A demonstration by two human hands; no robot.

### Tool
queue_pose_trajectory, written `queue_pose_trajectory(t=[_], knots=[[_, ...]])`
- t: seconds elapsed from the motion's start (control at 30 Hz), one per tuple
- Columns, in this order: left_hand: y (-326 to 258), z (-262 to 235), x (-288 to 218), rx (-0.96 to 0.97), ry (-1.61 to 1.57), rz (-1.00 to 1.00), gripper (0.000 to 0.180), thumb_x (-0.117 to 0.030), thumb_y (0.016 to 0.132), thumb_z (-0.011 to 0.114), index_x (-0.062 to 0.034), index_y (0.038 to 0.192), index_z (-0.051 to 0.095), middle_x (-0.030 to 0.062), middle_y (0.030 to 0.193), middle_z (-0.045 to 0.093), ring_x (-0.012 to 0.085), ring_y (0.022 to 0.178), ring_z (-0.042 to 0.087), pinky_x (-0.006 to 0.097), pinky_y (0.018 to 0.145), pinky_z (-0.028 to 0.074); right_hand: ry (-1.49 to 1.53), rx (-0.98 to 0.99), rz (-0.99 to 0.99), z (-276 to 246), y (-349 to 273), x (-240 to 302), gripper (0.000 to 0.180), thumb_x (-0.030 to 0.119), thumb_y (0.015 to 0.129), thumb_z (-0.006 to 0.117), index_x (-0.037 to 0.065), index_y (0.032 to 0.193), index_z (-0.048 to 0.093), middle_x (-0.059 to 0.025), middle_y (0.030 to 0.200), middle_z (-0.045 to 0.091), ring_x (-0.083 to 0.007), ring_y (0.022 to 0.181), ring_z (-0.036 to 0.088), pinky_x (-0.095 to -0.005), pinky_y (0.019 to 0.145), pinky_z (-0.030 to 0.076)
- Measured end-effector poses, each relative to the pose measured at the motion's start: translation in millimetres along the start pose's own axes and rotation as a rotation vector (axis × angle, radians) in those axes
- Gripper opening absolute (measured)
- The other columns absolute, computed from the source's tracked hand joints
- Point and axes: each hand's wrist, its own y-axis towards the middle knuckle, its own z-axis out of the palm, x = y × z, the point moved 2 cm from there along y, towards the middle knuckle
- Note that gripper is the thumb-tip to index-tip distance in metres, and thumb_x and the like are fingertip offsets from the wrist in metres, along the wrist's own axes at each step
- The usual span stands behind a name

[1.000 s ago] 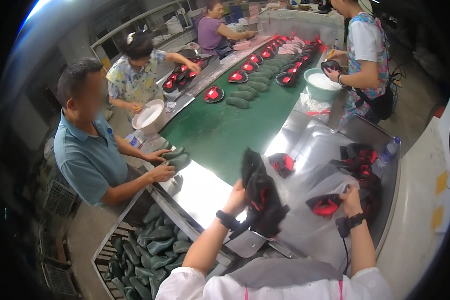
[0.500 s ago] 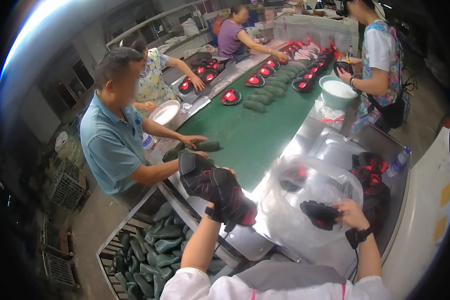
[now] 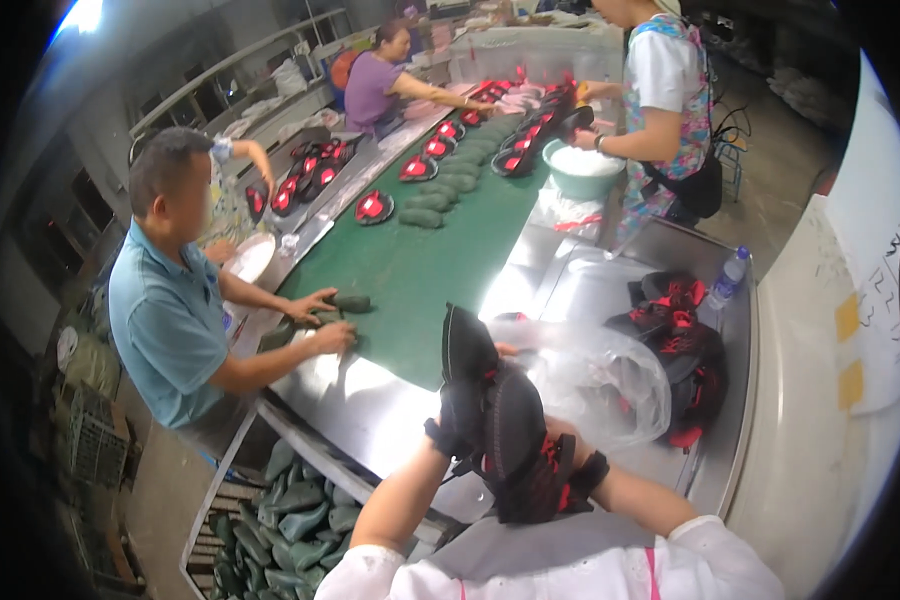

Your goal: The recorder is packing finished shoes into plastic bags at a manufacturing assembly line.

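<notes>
Moved: both hands now together, shoe upper (image 3: 510, 430) shifted from left to centre, over table (image 3: 370, 400) edge.
Upper: black w/ red trim, held upright.
Left hand (image 3: 450, 435): fingers clamped on upper.
Right hand (image 3: 560, 440): mostly hidden behind upper, grip can't tell.
Nearby: clear plastic bag (image 3: 600, 380) just beyond.

The black shoe upper (image 3: 505, 420) hides most of both hands; the far worker's head is cut off at the top edge.

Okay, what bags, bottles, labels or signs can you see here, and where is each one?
Clear plastic bag: crumpled on the metal table, right of the hands.
Plastic bottle: clear, pale cap, upright at the table's far right edge.
Two yellow notes: small rectangles on the right wall.
White sheet: beside them, dark markings.
</notes>
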Motion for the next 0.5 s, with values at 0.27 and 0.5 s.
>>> queue_pose_trajectory(t=[0.27,0.5], knots=[[-34,-25,-46,0.049,-0.624,-0.301,0.044,-0.025,0.088,0.050,-0.0029,0.126,0.046,0.0110,0.125,0.051,0.0231,0.113,0.049,0.036,0.100,0.035,0.453,-0.113,-0.128,-33,-14,19,0.038,0.014,0.089,0.054,-0.002,0.122,0.045,-0.0111,0.113,0.058,-0.0175,0.096,0.060,-0.0295,0.086,0.049],[-20,-8,-25,-0.415,-0.611,-0.437,0.032,-0.019,0.088,0.048,0.0045,0.110,0.053,0.0127,0.105,0.061,0.0231,0.096,0.059,0.033,0.088,0.044,0.156,-0.435,-0.384,-20,-31,67,0.030,0.013,0.084,0.057,0.001,0.111,0.052,-0.0017,0.093,0.059,-0.0098,0.079,0.057,-0.0229,0.071,0.046]])
